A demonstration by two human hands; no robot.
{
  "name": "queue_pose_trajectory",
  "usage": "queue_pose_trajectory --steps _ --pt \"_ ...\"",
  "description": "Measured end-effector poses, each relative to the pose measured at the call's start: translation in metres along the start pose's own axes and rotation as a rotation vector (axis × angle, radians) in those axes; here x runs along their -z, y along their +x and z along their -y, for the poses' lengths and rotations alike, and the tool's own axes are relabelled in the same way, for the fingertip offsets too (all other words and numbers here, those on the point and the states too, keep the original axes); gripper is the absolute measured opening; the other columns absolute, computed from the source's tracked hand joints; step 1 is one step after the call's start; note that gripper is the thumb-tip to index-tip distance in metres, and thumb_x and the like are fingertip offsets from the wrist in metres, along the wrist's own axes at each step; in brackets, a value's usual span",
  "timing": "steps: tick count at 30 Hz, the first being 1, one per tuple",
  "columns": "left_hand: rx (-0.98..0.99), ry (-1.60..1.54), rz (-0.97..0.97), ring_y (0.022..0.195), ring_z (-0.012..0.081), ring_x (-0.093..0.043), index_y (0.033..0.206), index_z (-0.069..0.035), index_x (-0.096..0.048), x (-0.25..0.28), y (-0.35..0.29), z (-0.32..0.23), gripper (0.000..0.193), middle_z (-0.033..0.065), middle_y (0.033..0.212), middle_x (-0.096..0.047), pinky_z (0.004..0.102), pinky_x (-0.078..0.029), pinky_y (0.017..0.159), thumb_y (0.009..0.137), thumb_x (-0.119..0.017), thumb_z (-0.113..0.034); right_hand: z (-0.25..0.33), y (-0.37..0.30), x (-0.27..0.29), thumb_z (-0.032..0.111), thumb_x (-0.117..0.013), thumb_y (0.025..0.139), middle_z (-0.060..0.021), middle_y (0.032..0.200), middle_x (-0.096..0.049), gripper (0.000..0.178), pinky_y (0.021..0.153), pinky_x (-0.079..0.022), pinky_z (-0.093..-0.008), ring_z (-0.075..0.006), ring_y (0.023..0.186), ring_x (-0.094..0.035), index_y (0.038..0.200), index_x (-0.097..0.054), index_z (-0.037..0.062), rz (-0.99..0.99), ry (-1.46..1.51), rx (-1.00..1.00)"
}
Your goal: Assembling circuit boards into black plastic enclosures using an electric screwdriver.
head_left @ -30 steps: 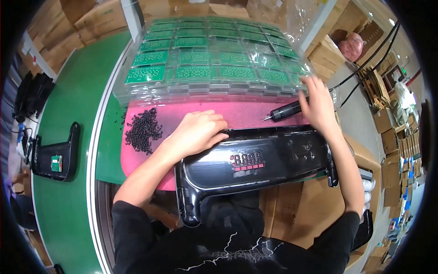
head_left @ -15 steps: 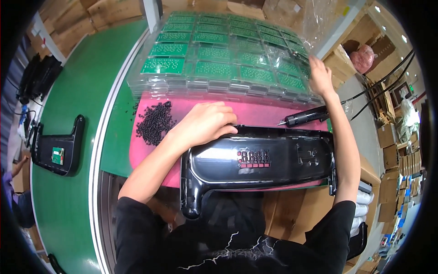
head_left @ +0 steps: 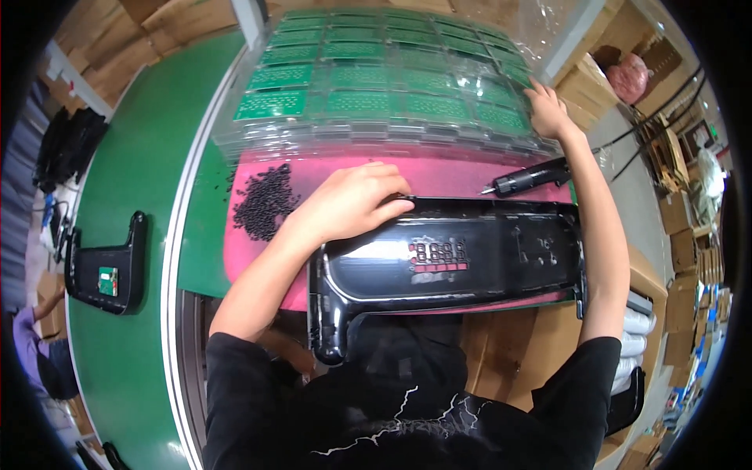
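A glossy black plastic panel with a red display window lies across a pink mat in front of me. My left hand rests on the panel's upper left edge, fingers curled, holding it down. My right hand reaches out to the right edge of a stack of clear trays filled with green circuit boards, fingers spread on a tray. A black electric screwdriver lies on the mat below that hand, touched by neither hand. A heap of small black screws sits on the mat left of my left hand.
A green conveyor belt runs along the left and carries another black panel with a green board. Cardboard boxes stand at the top left and right. A person's sleeve shows at the far left edge. White gloves lie at the lower right.
My right hand has let go of the screwdriver and moved up to the right edge of the tray stack. The screwdriver now lies on the mat. My left hand stayed on the panel.
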State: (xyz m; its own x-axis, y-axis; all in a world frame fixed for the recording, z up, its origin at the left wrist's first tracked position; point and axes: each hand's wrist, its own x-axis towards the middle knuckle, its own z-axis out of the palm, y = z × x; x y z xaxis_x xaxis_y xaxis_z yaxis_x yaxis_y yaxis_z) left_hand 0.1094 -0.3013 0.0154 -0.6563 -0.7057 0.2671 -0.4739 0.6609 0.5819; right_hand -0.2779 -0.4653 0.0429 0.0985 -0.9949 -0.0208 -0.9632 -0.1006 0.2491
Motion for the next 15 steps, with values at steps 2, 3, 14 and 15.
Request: queue_pose_trajectory --steps 2,3,14,15 --pt "-0.03 0.003 -0.01 0.098 0.0325 -0.063 0.1 -0.004 -0.067 -0.004 -0.001 0.003 0.024 0.012 0.096 -0.065 0.0421 -0.051 0.084 0.091 -0.064 -0.026 -0.004 0.005 -0.005 0.0 -0.052 0.08 -0.013 0.159 -0.026 0.064 0.114 -0.03 -0.0549 -0.0345 0.145 -0.027 0.143 -0.044 0.0062 -0.012 -0.03 0.018" --pt "-0.034 0.004 -0.012 0.099 0.0325 -0.063 0.101 -0.004 -0.067 -0.003 -0.001 0.002 0.025 0.0119 0.097 -0.065 0.0423 -0.052 0.084 0.092 -0.064 -0.027 -0.006 0.007 -0.007 0.002 -0.051 0.079 -0.012 0.159 -0.027 0.065 0.114 -0.03 -0.054 -0.0324 0.145 -0.027 0.143 -0.043 0.0044 -0.02 -0.071 0.016" --pt "-0.048 0.031 -0.193 0.105 0.0333 -0.059 0.113 -0.004 -0.061 0.01 -0.004 -0.006 0.033 0.014 0.109 -0.061 0.0426 -0.05 0.089 0.091 -0.065 -0.028 0.047 -0.079 0.067 -0.01 -0.056 0.076 -0.0136 0.14 -0.051 0.05 0.108 -0.037 -0.0452 -0.0296 0.133 -0.046 0.126 -0.054 -0.0011 -0.738 -0.089 0.267" --pt "-0.047 -0.009 -0.273 0.11 0.0336 -0.059 0.121 -0.004 -0.058 0.011 -0.002 -0.011 0.039 0.0153 0.116 -0.059 0.0423 -0.05 0.092 0.09 -0.067 -0.027 0.06 -0.1 0.078 -0.01 -0.056 0.077 -0.0141 0.135 -0.056 0.043 0.106 -0.038 -0.0451 -0.0304 0.128 -0.051 0.119 -0.057 -0.0027 -0.765 -0.005 0.391"
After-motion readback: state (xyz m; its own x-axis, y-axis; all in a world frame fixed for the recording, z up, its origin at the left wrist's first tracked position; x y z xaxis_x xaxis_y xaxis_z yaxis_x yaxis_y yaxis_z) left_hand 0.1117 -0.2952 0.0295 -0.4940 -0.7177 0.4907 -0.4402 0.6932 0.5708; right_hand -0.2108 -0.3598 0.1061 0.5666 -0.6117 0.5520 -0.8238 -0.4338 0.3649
